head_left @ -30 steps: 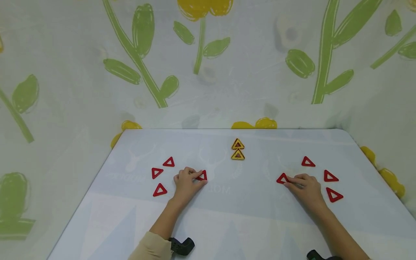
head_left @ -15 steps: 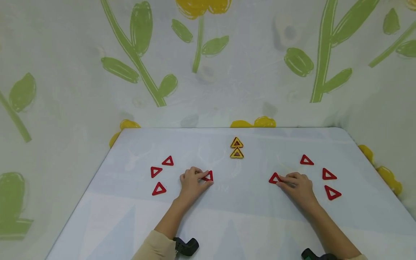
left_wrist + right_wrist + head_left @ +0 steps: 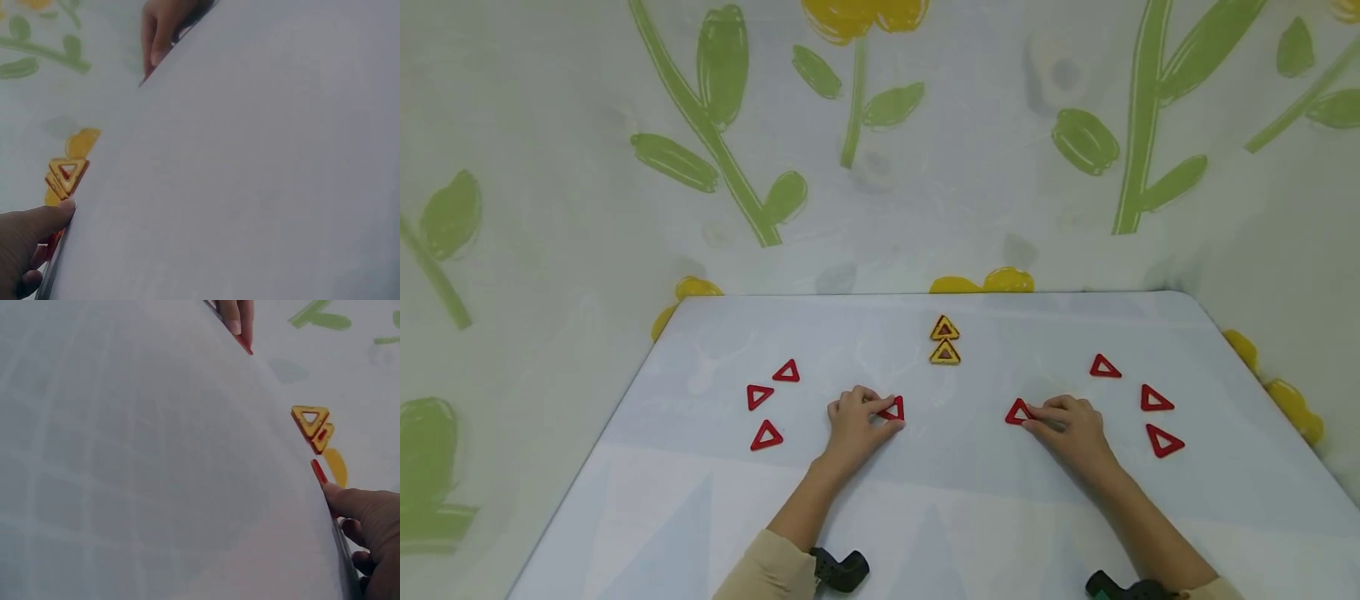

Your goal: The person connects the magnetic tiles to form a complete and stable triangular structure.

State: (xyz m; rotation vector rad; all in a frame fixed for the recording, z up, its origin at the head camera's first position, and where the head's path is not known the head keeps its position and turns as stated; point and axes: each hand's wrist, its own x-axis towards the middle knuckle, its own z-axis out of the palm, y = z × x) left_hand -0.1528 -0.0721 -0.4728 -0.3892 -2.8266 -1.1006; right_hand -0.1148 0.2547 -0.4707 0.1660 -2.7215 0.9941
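Observation:
On the white table, my left hand [image 3: 857, 427] pinches a red triangle frame [image 3: 900, 408] by its left side, between thumb and fingers. Opposite it, my right hand [image 3: 1072, 429] pinches another red triangle frame [image 3: 1017, 410] by its right side. A gap of bare tabletop lies between these two pieces. Farther back and midway between the hands are two yellow triangles [image 3: 945, 352] with brown-red edges, one behind the other, points away from me. In the left wrist view the thumb [image 3: 59, 212] covers most of the held piece.
Three loose red triangles [image 3: 767, 436] lie left of my left hand. Another three red triangles [image 3: 1165, 441] lie to the right of my right hand. The white table [image 3: 880, 517] meets a wall [image 3: 895, 225] printed with plants at its back edge. Each wrist wears a black device [image 3: 841, 570].
Both hands have slid inward with their red triangles, the left one rightward and the right one leftward, so the gap between the pieces has narrowed. The yellow triangles and loose red ones stay put.

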